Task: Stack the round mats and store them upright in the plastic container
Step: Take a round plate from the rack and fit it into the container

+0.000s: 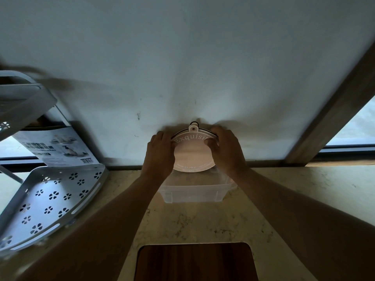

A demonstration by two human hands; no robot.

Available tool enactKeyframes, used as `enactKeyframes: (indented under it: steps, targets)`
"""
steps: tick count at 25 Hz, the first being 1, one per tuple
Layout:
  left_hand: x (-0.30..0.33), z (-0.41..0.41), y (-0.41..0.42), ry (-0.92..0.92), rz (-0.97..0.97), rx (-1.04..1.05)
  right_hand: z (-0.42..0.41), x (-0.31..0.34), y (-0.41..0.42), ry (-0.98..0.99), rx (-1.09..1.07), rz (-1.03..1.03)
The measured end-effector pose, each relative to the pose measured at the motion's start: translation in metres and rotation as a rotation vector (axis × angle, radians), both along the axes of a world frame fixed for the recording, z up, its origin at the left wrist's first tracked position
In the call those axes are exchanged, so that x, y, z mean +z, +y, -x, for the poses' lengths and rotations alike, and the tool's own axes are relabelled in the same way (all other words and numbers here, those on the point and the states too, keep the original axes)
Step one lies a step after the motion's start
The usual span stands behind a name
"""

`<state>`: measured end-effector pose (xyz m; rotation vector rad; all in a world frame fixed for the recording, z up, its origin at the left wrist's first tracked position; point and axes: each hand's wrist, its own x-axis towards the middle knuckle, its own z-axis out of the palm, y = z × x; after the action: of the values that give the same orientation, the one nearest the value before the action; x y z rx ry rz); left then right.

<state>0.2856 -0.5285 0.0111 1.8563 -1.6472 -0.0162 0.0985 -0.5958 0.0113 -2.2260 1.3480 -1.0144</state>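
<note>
A stack of round mats [192, 154] stands upright, its pale pink front face printed with curved lettering and a small hanging tab on top. Dark edges of other mats show behind the front one. My left hand [160, 153] grips the stack's left rim and my right hand [227, 149] grips its right rim. The stack's lower edge sits at or just inside the back of a clear plastic container [194, 192] on the marble counter, close to the white wall. The container's inside is partly hidden by my hands.
A white perforated corner shelf rack [50, 197] with flower cut-outs lies tilted at the left, with a printed cardboard box [58, 149] behind it. A wooden board [194, 262] lies at the near counter edge. A wooden frame post [332, 110] slants at the right.
</note>
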Motion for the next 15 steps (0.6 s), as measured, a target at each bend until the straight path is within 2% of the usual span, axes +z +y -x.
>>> enactKeyframes:
  steps: [11,15]
  targets:
    - [0.001,0.0052,0.0018,0.049,-0.01,0.003,-0.003,0.0031,0.0029,-0.101,0.034,-0.08]
    - [0.0006,0.0044,0.0008,-0.004,-0.045,-0.007,-0.0032,0.0022,0.0025,-0.095,0.025,-0.081]
